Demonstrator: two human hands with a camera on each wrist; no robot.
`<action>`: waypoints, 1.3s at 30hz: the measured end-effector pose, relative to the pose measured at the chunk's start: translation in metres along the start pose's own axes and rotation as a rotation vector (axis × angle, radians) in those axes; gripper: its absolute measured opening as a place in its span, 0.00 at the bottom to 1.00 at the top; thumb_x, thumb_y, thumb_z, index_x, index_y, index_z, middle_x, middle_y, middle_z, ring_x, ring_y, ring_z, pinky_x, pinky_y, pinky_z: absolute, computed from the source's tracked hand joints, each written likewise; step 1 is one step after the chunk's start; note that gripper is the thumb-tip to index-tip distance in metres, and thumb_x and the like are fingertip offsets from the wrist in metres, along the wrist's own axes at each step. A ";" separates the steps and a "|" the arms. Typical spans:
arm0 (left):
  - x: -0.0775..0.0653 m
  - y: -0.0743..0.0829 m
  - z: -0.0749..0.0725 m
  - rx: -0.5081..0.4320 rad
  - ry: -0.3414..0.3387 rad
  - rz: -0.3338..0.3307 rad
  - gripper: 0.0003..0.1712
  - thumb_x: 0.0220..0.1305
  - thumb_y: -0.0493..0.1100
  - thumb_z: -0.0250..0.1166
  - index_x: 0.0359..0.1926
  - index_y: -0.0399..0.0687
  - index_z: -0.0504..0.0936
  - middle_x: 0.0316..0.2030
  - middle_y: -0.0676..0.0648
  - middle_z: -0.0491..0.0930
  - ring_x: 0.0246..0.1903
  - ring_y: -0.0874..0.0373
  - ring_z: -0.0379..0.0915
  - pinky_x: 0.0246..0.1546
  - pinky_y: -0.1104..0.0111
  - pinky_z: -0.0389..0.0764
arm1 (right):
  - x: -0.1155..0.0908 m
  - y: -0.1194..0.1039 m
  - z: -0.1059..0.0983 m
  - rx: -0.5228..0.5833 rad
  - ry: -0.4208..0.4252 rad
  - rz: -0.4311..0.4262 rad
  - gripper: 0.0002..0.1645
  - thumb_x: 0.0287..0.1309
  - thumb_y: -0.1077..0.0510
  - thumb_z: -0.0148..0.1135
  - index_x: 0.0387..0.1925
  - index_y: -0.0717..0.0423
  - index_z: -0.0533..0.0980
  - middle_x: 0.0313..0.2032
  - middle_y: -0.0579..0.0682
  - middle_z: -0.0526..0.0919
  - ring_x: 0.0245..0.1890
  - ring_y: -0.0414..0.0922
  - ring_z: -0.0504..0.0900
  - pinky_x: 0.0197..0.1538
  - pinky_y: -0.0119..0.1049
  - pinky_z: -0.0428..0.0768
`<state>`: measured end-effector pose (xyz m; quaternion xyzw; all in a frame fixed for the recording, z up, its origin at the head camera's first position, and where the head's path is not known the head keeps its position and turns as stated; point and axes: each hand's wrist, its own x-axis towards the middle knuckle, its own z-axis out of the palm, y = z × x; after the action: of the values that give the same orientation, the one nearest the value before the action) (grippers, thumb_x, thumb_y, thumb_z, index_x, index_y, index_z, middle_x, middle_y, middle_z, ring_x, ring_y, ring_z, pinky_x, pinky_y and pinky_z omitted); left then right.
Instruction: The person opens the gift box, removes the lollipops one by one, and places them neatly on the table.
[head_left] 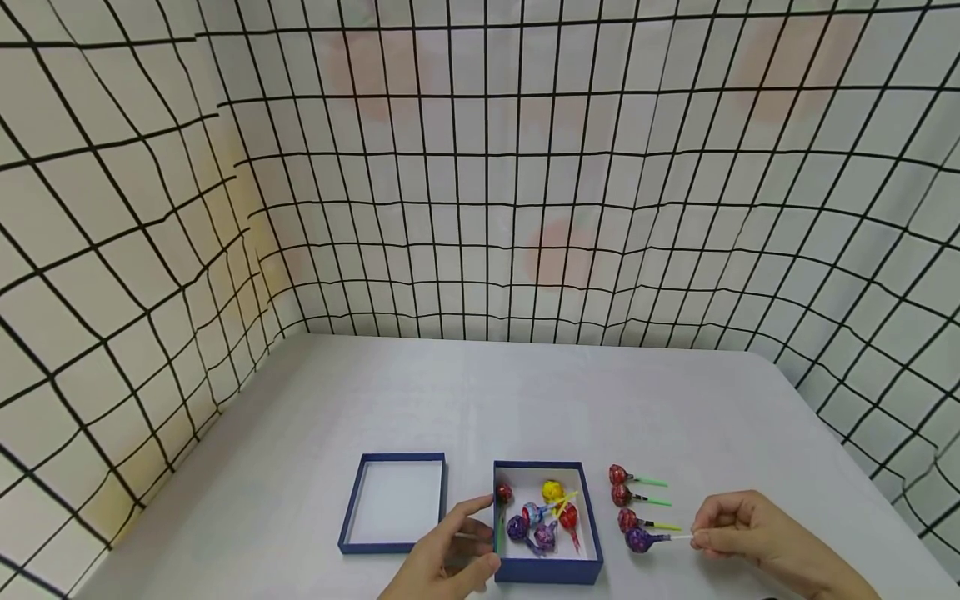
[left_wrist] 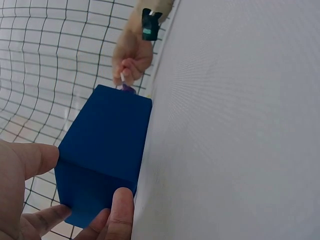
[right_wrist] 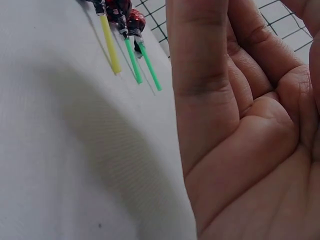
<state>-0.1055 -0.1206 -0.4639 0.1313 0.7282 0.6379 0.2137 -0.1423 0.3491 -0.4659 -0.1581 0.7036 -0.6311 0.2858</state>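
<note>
My right hand (head_left: 750, 529) pinches the white stick of a purple-wrapped lollipop (head_left: 640, 540), whose head lies just left of the fingertips. Beside it, three red-wrapped lollipops (head_left: 618, 475) lie in a column on the table, two with green sticks and one with a yellow stick. The left hand (head_left: 450, 554) touches the left side of an uncovered blue box (head_left: 547, 571), fingers spread along its wall. Inside the box are several lollipops, among them a yellow one (head_left: 552, 490), a red one (head_left: 568, 517) and a purple one (head_left: 517, 527). The right wrist view hides the pinched stick.
Left of the box lies a blue-rimmed lid (head_left: 393, 504), its white inside facing up. A white cloth covers the table (head_left: 525, 392). Black netting (head_left: 487, 167) over white walls closes in the back and both sides.
</note>
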 end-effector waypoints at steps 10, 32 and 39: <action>0.001 -0.002 0.000 0.003 -0.001 0.006 0.36 0.77 0.48 0.68 0.79 0.48 0.67 0.56 0.42 0.80 0.54 0.48 0.83 0.45 0.64 0.89 | 0.003 0.001 0.003 -0.027 -0.001 0.002 0.12 0.76 0.67 0.57 0.41 0.56 0.85 0.36 0.39 0.91 0.35 0.31 0.83 0.42 0.28 0.85; 0.001 -0.004 0.000 -0.001 0.011 0.010 0.36 0.76 0.47 0.68 0.79 0.47 0.68 0.55 0.42 0.80 0.54 0.48 0.84 0.45 0.63 0.90 | 0.005 0.005 0.003 -0.104 0.061 0.026 0.11 0.76 0.64 0.62 0.44 0.70 0.84 0.33 0.37 0.89 0.33 0.31 0.83 0.39 0.28 0.85; 0.002 -0.003 0.001 -0.001 0.016 -0.001 0.36 0.76 0.48 0.69 0.79 0.47 0.68 0.54 0.42 0.80 0.53 0.48 0.84 0.45 0.62 0.90 | 0.006 0.006 0.005 -0.198 0.110 0.041 0.15 0.74 0.61 0.65 0.45 0.75 0.84 0.28 0.38 0.87 0.29 0.32 0.82 0.33 0.27 0.83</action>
<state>-0.1063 -0.1197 -0.4672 0.1256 0.7296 0.6392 0.2084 -0.1439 0.3425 -0.4728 -0.1364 0.7801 -0.5603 0.2426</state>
